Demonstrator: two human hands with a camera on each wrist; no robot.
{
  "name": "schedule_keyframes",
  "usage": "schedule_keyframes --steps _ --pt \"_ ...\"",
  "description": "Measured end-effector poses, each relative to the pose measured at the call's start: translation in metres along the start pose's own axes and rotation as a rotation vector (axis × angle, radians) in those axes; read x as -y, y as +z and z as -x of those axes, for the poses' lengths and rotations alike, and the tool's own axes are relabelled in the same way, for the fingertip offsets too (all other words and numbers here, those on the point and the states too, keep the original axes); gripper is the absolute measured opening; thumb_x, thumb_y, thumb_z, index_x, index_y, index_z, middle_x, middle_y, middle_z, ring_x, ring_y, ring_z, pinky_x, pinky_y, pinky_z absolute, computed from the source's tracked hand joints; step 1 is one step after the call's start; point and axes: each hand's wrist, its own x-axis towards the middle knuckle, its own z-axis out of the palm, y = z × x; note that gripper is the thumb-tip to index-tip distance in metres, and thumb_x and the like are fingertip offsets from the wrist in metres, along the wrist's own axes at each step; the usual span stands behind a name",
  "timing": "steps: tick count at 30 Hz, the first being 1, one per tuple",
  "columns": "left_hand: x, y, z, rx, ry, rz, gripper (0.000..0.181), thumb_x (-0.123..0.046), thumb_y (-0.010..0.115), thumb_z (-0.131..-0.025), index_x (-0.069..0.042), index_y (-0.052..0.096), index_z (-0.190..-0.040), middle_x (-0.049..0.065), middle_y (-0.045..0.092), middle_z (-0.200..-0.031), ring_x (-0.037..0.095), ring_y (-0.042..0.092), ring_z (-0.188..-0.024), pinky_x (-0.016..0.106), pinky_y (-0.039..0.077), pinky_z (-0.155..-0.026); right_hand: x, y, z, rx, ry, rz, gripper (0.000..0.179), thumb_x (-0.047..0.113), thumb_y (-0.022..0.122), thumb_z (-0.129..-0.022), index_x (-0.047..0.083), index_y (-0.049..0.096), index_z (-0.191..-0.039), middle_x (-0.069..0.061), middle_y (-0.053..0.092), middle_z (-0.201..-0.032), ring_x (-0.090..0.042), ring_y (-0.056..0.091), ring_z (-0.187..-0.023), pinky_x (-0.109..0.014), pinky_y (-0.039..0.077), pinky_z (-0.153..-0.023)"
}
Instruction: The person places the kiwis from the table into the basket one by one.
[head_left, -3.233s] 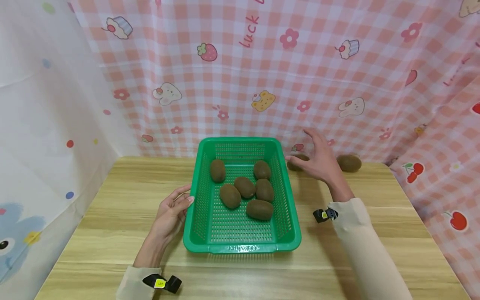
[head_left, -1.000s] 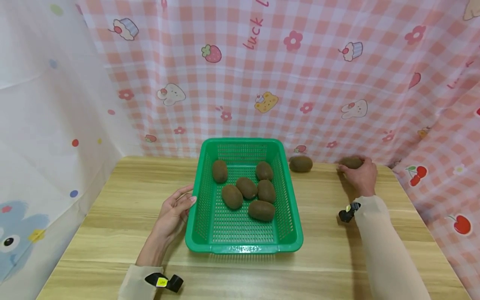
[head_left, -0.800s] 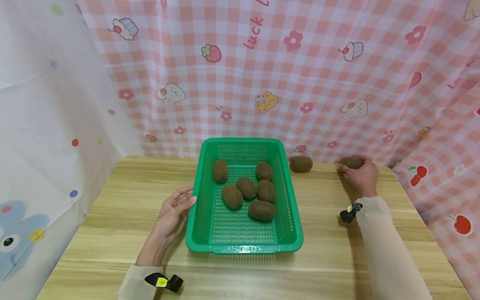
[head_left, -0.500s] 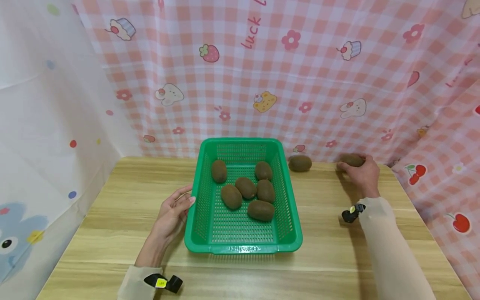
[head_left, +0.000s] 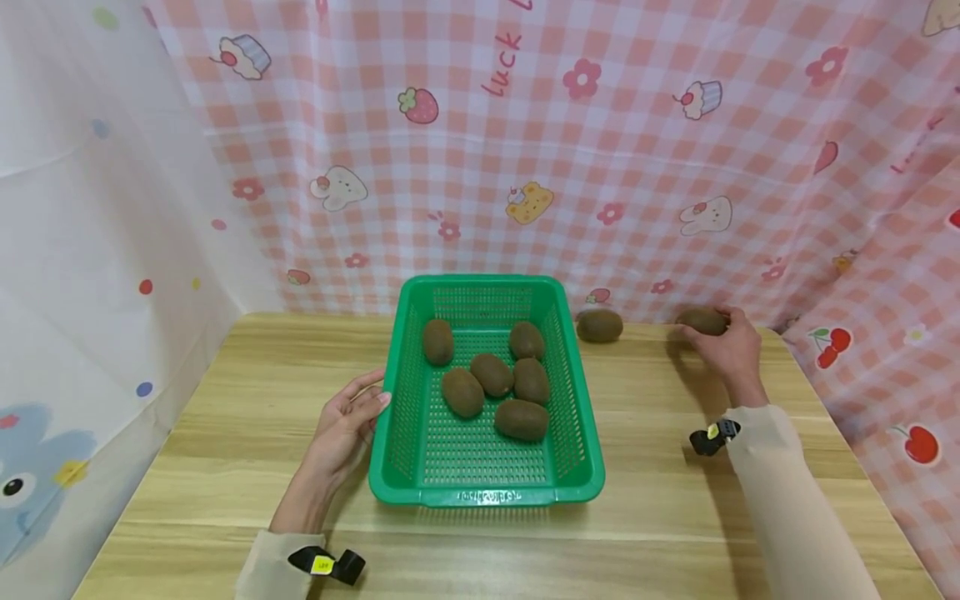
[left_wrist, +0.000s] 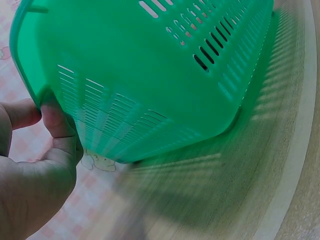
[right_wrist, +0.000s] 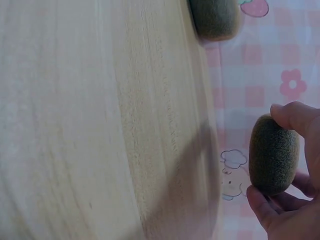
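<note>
A green perforated plastic basket [head_left: 487, 497] stands in the middle of the table with several brown kiwis [head_left: 521, 420] inside. My left hand [head_left: 341, 433] pinches its left rim between thumb and fingers, as the left wrist view also shows with the basket wall [left_wrist: 125, 75] close by. At the back right my right hand [head_left: 731, 350] grips a kiwi [head_left: 702, 321] by its ends. In the right wrist view that kiwi [right_wrist: 274, 155] sits between the thumb and fingers. Another kiwi [head_left: 600, 326] lies on the table between the basket and my right hand.
The wooden table [head_left: 225, 450] ends at the back against a pink checked cloth [head_left: 480, 167]. A white dotted cloth [head_left: 112, 208] hangs at the left, and more pink cloth [head_left: 892, 375] at the right. Black devices are strapped to both wrists.
My right hand has moved right from beside the nearer kiwi to the far-right one and now grips it, with the wrist shifting slightly rightward lately. The left hand stays on the rim.
</note>
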Motion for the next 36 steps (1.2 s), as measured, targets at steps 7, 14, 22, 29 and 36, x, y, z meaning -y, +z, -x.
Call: schedule_keyframes --steps 7,14,22,29,36 --pt "0.000 0.000 0.000 -0.008 -0.001 -0.002 0.049 -0.003 0.062 -0.100 0.000 0.042 -0.145 -0.004 0.070 -0.097 0.005 0.068 -0.083 0.018 0.059 -0.075 0.007 -0.003 0.011 0.007 -0.039 -0.014 0.093 0.055 0.071 -0.091 0.006 0.031 -0.159 -0.028 0.036 -0.160 -0.049 0.040 -0.142 -0.062 0.038 -0.115" --pt "0.001 0.000 -0.001 -0.003 0.005 0.008 0.048 -0.002 0.062 -0.101 -0.001 0.043 -0.144 -0.004 0.069 -0.096 0.005 0.068 -0.083 0.018 0.059 -0.075 0.018 -0.005 0.021 0.005 -0.104 -0.020 0.091 0.053 0.074 -0.089 0.007 0.036 -0.158 -0.028 0.041 -0.157 -0.048 0.046 -0.137 -0.060 0.044 -0.110" --pt "0.000 0.000 0.001 -0.001 0.006 -0.002 0.048 -0.003 0.062 -0.101 -0.002 0.044 -0.144 -0.004 0.069 -0.097 0.005 0.067 -0.085 0.017 0.059 -0.077 0.038 -0.003 0.033 0.020 -0.180 -0.045 0.088 0.049 0.078 -0.088 0.008 0.040 -0.155 -0.026 0.047 -0.151 -0.045 0.053 -0.129 -0.055 0.048 -0.104" --pt "0.000 0.001 0.001 0.005 0.001 0.011 0.047 -0.003 0.062 -0.101 -0.002 0.043 -0.145 -0.004 0.069 -0.095 0.005 0.067 -0.082 0.017 0.059 -0.075 0.057 -0.001 0.045 0.034 -0.278 -0.085 0.083 0.043 0.081 -0.087 0.006 0.044 -0.152 -0.025 0.051 -0.148 -0.044 0.056 -0.125 -0.058 0.049 -0.105" --pt "0.000 0.000 0.000 0.014 0.009 0.014 0.045 -0.002 0.061 -0.101 -0.003 0.045 -0.143 -0.004 0.070 -0.095 0.005 0.068 -0.081 0.018 0.059 -0.074 0.079 0.004 0.054 0.056 -0.364 -0.118 0.078 0.039 0.082 -0.087 0.008 0.048 -0.150 -0.021 0.052 -0.147 -0.042 0.059 -0.123 -0.057 0.050 -0.104"
